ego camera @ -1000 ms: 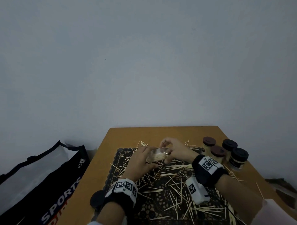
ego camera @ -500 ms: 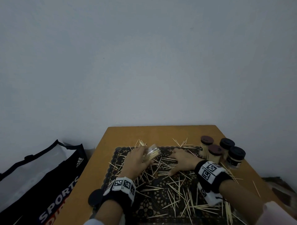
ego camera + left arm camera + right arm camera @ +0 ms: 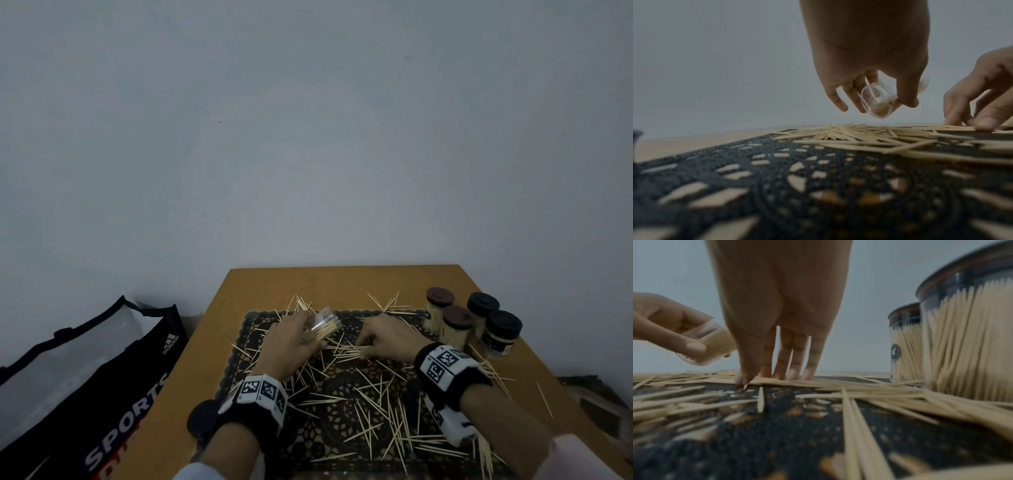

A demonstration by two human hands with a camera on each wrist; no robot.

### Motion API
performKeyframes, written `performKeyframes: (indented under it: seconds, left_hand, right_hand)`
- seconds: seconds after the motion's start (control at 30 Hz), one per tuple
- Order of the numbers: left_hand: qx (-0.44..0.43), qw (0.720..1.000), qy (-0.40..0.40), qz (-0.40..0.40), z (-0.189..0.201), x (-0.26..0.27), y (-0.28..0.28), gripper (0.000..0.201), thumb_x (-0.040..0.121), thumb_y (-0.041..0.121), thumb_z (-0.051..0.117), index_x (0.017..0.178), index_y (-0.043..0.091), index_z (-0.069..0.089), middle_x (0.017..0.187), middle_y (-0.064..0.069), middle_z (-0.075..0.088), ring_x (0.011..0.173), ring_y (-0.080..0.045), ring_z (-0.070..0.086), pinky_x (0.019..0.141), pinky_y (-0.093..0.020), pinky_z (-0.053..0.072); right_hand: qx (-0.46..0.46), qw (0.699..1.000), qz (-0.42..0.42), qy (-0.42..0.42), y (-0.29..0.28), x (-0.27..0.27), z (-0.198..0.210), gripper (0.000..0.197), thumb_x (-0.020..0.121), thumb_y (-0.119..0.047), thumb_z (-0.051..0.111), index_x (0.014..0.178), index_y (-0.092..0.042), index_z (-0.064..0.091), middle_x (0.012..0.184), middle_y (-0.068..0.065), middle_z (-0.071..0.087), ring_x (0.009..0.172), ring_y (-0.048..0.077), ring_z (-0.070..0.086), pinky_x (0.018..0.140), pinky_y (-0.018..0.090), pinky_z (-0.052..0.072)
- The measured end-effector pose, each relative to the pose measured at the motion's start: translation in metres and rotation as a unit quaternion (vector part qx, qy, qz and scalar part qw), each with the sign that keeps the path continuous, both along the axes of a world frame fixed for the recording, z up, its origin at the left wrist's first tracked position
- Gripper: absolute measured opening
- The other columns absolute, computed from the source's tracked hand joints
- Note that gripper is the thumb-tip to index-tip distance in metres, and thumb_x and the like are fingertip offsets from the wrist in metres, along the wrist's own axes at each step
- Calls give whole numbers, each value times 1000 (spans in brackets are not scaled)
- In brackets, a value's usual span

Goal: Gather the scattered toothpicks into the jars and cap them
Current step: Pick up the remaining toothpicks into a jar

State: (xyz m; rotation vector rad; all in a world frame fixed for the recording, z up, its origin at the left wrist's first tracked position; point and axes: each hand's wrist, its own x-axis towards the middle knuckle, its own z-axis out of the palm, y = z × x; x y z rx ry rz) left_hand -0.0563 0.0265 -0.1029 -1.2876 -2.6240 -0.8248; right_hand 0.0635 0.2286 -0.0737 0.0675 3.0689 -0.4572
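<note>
Table (image 3: 325, 284) bare beyond mat's (image 3: 342, 397) far edge. Left hand (image 3: 287, 342) grips one open jar (image 3: 323, 327); right hand (image 3: 387, 337) pinches toothpicks (image 3: 346, 349). Four capped jars (image 3: 457, 325) near right edge.

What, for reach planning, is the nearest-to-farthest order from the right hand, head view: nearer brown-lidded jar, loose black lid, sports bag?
1. Nearer brown-lidded jar, just right of the right hand.
2. Loose black lid, lower left.
3. Sports bag, far left.

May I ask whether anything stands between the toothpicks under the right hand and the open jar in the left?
Nothing visible does: only open space above the mat separates those toothpicks from the jar.
</note>
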Motion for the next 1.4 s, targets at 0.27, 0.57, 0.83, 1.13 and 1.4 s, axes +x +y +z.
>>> performKeyframes:
  seconds: [0.27,0.57,0.83,1.13,1.4]
  left_hand:
    - [-11,1000,-1,-1,0,0,0,54,83,49,70,127,21,54,121,6,61,106,-11,57,91,-29,47]
    - [-18,1000,-12,0,0,-1,0,53,82,49,72,125,24,55,118,8,62,101,-11,57,85,-29,48]
    - [-14,1000,-6,5,1,1,-1,52,83,48,71,126,23,56,118,9,62,101,-9,57,81,-23,45]
    - [-15,1000,-15,-4,2,1,-1,51,81,45,73,124,24,56,115,9,61,98,-8,55,78,-22,43]
    - [-12,991,-103,-86,6,8,4,54,82,39,75,127,18,55,117,4,63,99,-9,60,85,-19,49]
  right_hand:
    - [-30,999,-2,-13,4,-3,-3,19,79,-21,78,96,-14,77,86,-7,67,71,-2,55,64,10,39]
    - [84,996,6,-5,4,0,-6,8,91,-30,57,90,-23,60,94,-5,64,81,11,58,63,23,38]
    - [138,979,-58,135,5,-1,-7,19,100,-32,47,99,-20,62,93,-3,66,83,14,60,71,24,43]
    - [116,969,-48,213,0,1,-5,15,100,-24,47,104,-17,59,95,-3,63,80,15,59,66,23,43]
    - [17,960,63,271,-10,2,0,21,91,-27,54,95,-14,71,85,-5,58,68,3,43,56,6,23]
